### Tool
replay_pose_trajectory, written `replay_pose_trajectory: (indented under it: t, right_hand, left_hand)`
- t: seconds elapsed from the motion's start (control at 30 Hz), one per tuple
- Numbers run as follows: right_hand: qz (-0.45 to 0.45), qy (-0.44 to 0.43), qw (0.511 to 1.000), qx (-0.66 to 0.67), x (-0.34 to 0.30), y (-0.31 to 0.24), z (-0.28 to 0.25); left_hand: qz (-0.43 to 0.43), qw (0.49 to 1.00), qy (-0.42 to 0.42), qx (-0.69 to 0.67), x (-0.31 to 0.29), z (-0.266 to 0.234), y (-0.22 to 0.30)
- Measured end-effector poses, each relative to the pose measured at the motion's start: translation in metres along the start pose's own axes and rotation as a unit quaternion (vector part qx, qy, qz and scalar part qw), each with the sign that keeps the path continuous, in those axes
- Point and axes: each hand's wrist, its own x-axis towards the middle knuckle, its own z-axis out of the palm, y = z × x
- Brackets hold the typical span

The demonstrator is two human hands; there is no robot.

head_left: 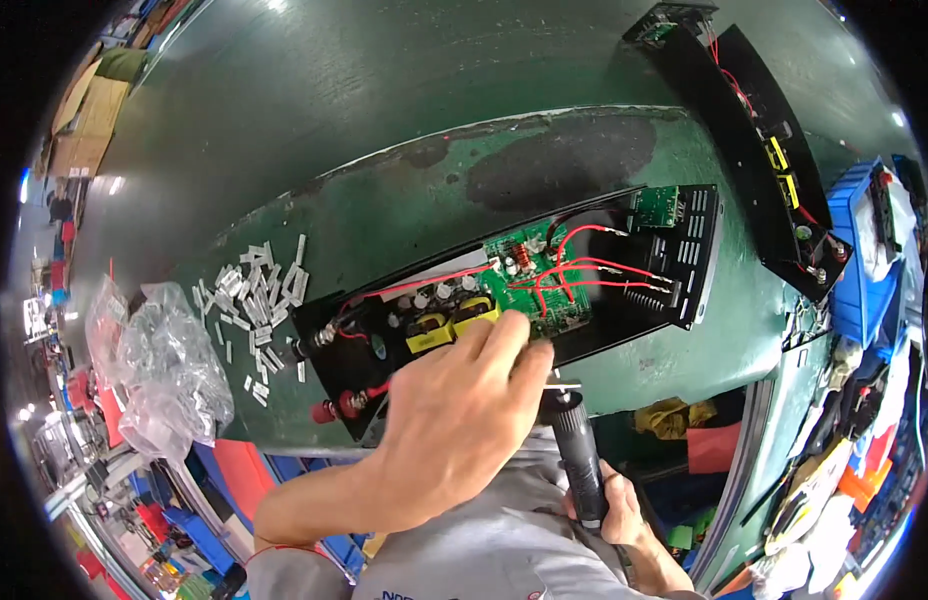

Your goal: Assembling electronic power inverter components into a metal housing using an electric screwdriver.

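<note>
An open black metal case [624, 325] lies slanted across the green bench, holding a green circuit board [529, 262], yellow-wrapped transformers [431, 332] and red wires [584, 265] that run toward its slotted end. Over the case's near edge is my left hand [464, 405], its fingers curled together near the bit of a black power screwdriver [579, 455]; whatever they pinch is hidden. My right hand [624, 508] is wrapped round the lower body of that screwdriver, which points up and away from me, close to my grey clothing. A small shiny piece shows at the screwdriver's tip.
Left of the case are many small pale strips [259, 295] and a clear plastic bag [174, 360]. A second open black case [714, 120] stands at the far right, beside a blue bin [854, 250]. An open drawer space [674, 425] lies below the bench edge.
</note>
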Motion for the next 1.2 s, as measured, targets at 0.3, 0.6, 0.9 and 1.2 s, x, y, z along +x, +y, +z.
replay_pose_trajectory:
  t: [0.3,0.6,0.9,1.2]
  right_hand:
    - [-0.132,0.250,0.956,-0.078,-0.010,-0.021,-0.021]
    - [-0.102,0.361,0.919,-0.116,-0.002,-0.086,-0.019]
    - [-0.101,0.415,0.842,-0.330,0.007,-0.104,-0.019]
    - [-0.217,0.450,0.749,-0.436,0.040,-0.131,-0.035]
  left_hand:
    - [-0.185,0.943,0.276,-0.031,-0.037,-0.055,-0.051]
    - [-0.187,0.918,0.341,-0.079,-0.053,-0.035,-0.084]
    - [-0.126,0.941,0.301,-0.088,-0.029,-0.060,-0.087]
    - [-0.094,0.968,0.166,-0.164,-0.005,-0.079,-0.059]
